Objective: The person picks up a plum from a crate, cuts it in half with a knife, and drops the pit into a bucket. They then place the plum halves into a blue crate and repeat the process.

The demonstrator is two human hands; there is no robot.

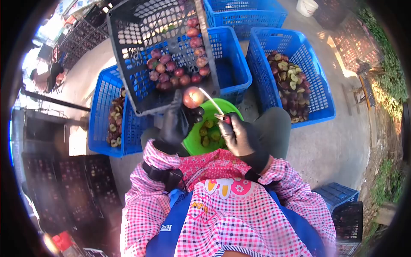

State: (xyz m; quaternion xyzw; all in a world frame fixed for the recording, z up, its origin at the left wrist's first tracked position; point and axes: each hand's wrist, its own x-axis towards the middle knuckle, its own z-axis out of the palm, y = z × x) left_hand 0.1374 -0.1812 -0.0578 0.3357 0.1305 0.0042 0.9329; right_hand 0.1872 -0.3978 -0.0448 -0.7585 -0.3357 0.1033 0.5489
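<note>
My left hand (174, 122), in a black glove, grips a round reddish-purple passion fruit (193, 98) between thumb and fingers. My right hand (239, 138), also gloved, is closed around the red handle of a knife (209, 99). Its thin blade points up and left, the tip right at the fruit's edge in this view. Below both hands, between my knees, sits a bright green basin (233, 112) with yellowish pulp (209, 133) inside. Just beyond it a black crate (171, 97) leans toward me, holding several whole passion fruits (169, 70).
Blue crates with cut fruit shells stand at the left (128, 141) and right (323, 100). More blue crates are behind the black one (233, 81) and at the far back (244, 19). A white bucket (306, 7) stands far back. Stacked dark crates (64, 184) fill the left side.
</note>
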